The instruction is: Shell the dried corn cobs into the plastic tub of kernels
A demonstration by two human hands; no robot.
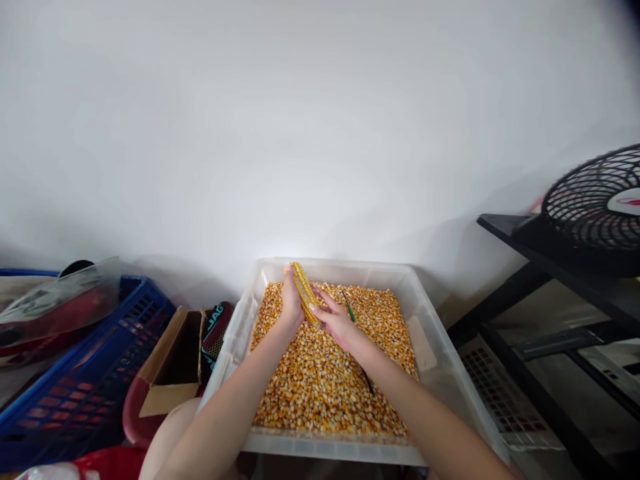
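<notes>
The corn cob, elongated and ridged with yellow kernel rows, is positioned above the far half of the bin. The left hand grips its side, fingers closed around it; the right hand, fingers partly curled, contacts its lower end. Below: loose, glossy kernels and a thin green-handled tool, partly obscured by the right forearm. The bin is translucent, rectangular plastic. Left: open cardboard box, slotted blue crate. Right: black rack, grilled fan.

Cob is yellow; kernels mix yellow, orange, whitish; bin is translucent white; crate blue lattice; fan grille black.
</notes>
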